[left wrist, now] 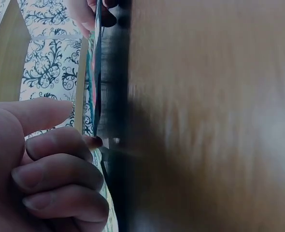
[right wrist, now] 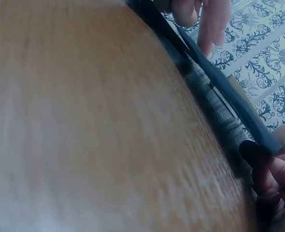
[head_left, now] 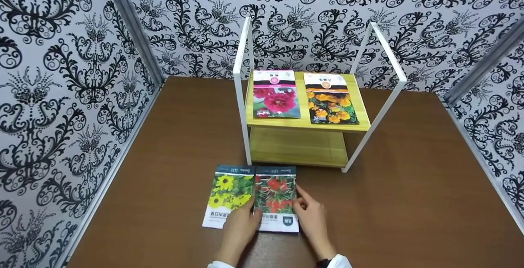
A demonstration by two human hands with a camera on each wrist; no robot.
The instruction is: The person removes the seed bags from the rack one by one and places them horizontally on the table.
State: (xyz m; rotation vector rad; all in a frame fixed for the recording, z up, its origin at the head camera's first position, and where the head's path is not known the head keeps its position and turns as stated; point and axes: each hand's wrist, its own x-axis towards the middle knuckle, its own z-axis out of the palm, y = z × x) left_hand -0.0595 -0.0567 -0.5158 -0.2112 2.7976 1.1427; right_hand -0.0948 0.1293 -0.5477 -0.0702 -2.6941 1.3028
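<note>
A seed packet with red flowers (head_left: pixel 275 194) lies close over the table in front of the shelf, in the head view. My right hand (head_left: pixel 313 219) pinches its right edge; in the right wrist view the fingers (right wrist: pixel 273 171) are curled at that edge. At the opposite edge, my left hand (head_left: pixel 241 227) holds the packet, thumb over its border and a fingertip right at the edge in the left wrist view. A yellow-flower seed packet (head_left: pixel 231 182) lies flat directly to the left, partly covered by the left hand.
A small two-tier rack with white frame (head_left: pixel 241 96) stands behind the packets. Its upper wooden board (head_left: pixel 302 112) bears a pink-flower packet (head_left: pixel 278 100) and an orange-flower packet (head_left: pixel 331 104). Patterned walls (head_left: pixel 196 39) enclose the brown table (head_left: pixel 409 186) at the back and sides.
</note>
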